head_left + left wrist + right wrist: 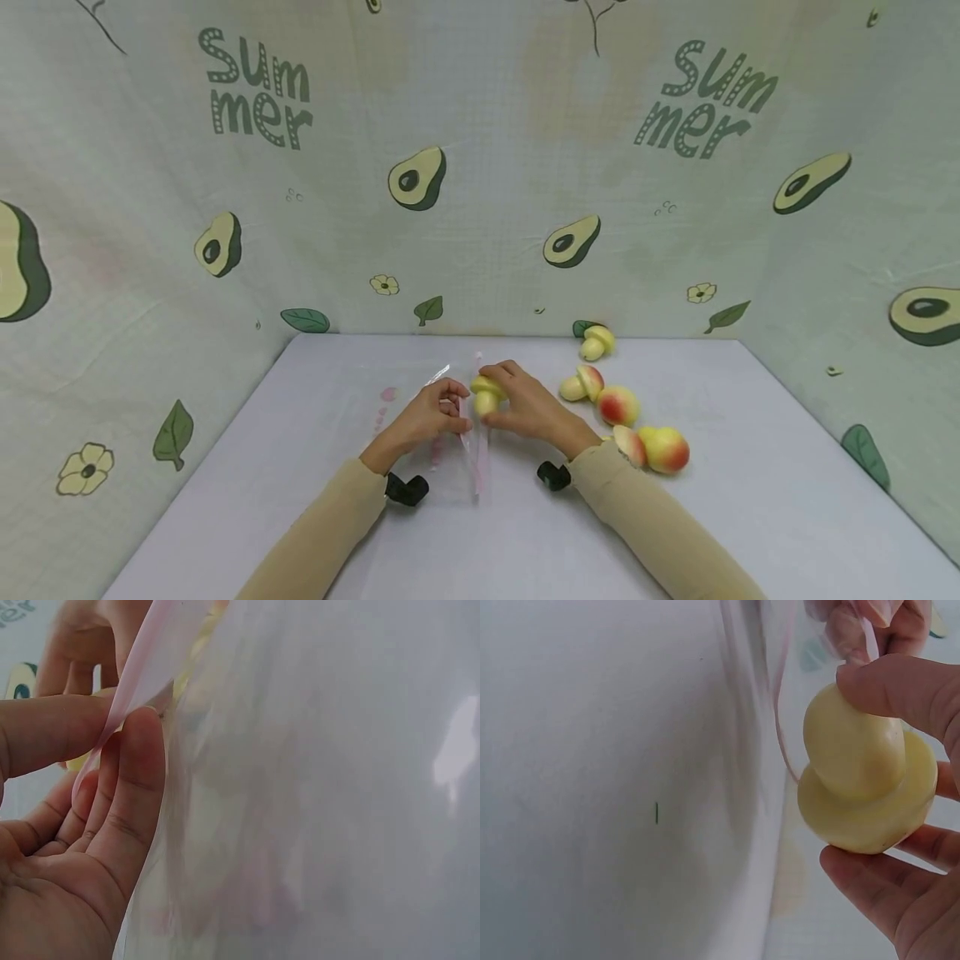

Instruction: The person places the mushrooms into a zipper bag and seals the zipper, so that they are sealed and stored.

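My left hand (429,415) pinches the pink-trimmed mouth of a clear plastic bag (315,795) between thumb and finger, as its wrist view shows close up. The bag lies over the table's left middle, with pink print on it. My right hand (531,406) holds a pale yellow toy mushroom (855,750), thumb on its stem and fingers round the cap. In the head view the mushroom is right at the bag's pink edge (481,467), close beside the left fingertips. Part of the cap is hidden behind the right fingers.
Right of the hands lie a yellow mushroom (597,343) near the back edge, a red-tinged mushroom (582,385), and a red-yellow peach (618,406). Beside the right forearm are another peach (667,451) and a partly hidden red-yellow piece (630,444). A printed cloth (487,167) hangs behind the table.
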Tool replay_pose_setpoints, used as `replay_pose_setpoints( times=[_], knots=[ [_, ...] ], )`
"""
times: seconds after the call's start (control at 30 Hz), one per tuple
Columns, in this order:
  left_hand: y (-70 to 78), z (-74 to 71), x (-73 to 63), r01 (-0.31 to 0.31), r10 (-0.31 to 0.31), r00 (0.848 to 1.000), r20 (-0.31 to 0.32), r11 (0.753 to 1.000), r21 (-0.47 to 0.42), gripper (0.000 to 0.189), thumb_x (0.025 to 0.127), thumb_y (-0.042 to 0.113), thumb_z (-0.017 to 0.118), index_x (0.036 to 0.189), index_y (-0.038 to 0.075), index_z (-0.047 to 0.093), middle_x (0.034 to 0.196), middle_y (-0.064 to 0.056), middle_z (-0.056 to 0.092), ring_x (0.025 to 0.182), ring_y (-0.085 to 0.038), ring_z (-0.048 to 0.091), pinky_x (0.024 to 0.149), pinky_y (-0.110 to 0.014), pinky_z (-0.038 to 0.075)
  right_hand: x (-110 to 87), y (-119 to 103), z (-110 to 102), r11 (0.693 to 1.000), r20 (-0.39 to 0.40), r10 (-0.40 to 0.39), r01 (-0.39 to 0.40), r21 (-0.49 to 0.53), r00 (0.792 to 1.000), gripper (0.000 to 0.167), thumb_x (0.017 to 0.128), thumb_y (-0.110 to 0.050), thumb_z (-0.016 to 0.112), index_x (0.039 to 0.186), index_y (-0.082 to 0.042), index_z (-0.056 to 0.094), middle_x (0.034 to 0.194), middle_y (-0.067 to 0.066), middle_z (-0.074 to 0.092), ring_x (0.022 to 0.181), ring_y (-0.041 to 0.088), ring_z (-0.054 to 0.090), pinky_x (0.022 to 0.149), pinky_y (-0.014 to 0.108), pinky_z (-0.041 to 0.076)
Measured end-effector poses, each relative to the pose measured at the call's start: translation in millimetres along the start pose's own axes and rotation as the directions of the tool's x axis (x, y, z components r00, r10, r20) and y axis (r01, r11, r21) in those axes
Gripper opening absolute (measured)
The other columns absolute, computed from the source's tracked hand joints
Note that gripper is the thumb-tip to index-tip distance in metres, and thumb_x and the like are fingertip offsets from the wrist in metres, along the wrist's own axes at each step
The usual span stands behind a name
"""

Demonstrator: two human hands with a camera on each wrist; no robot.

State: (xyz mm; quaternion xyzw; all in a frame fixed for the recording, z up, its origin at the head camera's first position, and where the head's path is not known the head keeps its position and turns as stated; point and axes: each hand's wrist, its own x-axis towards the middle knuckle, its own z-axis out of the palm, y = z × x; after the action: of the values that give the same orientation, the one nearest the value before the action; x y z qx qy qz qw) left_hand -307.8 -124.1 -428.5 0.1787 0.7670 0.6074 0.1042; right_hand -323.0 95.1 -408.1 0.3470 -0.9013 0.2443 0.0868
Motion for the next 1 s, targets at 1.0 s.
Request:
replay_pose_setpoints(
  times=[1.0],
  knots=[
    [9.5, 7.8, -2.7, 0.01, -0.009, 0.999, 0.038, 0.999, -0.043, 0.052, 0.073, -0.007, 0.074, 0.117, -0.006, 0.046, 0.094, -0.013, 0.049, 0.07, -0.013, 0.052, 0.059, -0.026, 0.045, 4.2, 4.6, 7.3, 0.999, 0.055, 0.016, -0.017, 0.031, 0.998, 0.067, 0.074, -0.027, 0.081, 0.131, -0.012, 0.05, 0.126, 0.01, 0.049, 0.112, 0.024, 0.051, 0.096, 0.041, 0.042]
  ],
)
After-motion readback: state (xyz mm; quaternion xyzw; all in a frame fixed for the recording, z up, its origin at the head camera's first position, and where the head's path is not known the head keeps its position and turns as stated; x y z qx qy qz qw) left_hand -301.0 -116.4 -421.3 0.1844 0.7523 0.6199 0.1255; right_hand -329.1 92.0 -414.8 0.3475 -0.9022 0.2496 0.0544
